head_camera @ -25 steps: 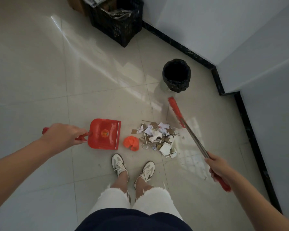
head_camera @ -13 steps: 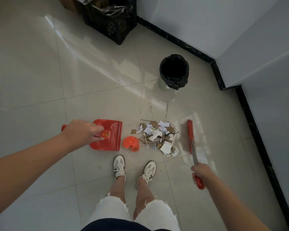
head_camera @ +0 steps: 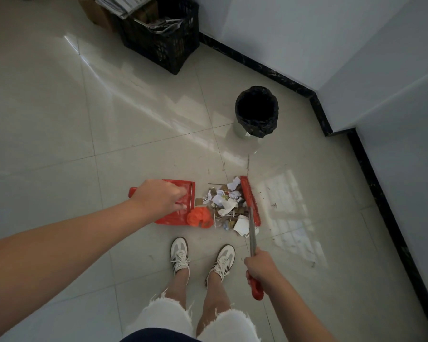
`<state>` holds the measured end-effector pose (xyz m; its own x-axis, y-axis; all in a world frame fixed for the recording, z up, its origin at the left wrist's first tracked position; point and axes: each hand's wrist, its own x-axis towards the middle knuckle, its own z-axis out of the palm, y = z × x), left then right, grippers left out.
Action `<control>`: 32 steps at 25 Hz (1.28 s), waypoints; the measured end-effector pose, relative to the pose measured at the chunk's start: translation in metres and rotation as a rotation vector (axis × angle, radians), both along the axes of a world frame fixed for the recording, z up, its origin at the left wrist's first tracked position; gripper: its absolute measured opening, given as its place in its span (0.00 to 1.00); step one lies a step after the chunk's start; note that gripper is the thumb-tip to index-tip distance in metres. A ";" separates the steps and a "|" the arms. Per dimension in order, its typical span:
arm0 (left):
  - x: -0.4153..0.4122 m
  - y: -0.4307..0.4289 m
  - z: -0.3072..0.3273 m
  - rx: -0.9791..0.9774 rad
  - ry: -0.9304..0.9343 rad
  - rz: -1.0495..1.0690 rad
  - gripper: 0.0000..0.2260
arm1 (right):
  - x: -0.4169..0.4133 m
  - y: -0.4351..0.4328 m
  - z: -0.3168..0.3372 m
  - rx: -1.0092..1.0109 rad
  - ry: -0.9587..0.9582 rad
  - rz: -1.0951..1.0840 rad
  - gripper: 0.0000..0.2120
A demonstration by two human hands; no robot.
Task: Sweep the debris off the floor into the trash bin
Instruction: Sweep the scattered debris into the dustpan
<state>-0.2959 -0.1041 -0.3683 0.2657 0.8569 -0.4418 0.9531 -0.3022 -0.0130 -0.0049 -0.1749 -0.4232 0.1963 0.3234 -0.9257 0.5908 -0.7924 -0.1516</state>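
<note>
Across the pale tiled floor [head_camera: 59, 119] the biggest change is ours: over the last second we have swung the broom [head_camera: 250, 206] in from well out to the right, where it hung clear of the mess, and set its red head right against the far-right side of the debris pile [head_camera: 229, 208]; at the same time we have slid the red dustpan [head_camera: 181, 206] rightward until its open edge meets the pile's left side, with the crumpled orange scrap [head_camera: 198, 217] now sitting at the pan's lip. We judge that the pile is now bracketed and ready for one short push leftward into the pan. The broom's long axis runs from near us away toward the wall, head at the far end and tilted a little left; its bristle side faces left, toward the pan. The dustpan's handle points left, its mouth right. The lined trash bin [head_camera: 256, 112] stands beyond the pile, well apart from it. Our left hand [head_camera: 160, 197] is clamped over the dustpan's handle end; our right hand [head_camera: 258, 269] is closed around the broom's metal shaft, just above the red end grip.
</note>
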 end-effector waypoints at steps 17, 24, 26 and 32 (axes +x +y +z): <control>0.055 0.027 -0.005 0.003 -0.013 0.080 0.19 | -0.036 -0.004 0.015 0.016 0.156 -0.010 0.08; 0.005 0.014 -0.009 0.003 -0.062 0.261 0.20 | -0.063 -0.009 0.034 -0.024 0.329 0.133 0.22; -0.018 0.005 -0.014 -0.010 -0.071 0.334 0.20 | -0.069 -0.012 0.038 -0.030 0.306 0.196 0.21; -0.084 -0.038 -0.011 -0.161 -0.050 0.494 0.14 | -0.018 -0.009 0.069 -0.009 0.247 0.099 0.19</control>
<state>-0.3799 -0.1425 -0.3795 -0.1288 0.8076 -0.5755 0.9808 0.1894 0.0463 -0.0226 -0.1839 -0.3542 -0.0678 0.3218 -0.9444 0.6116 -0.7345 -0.2942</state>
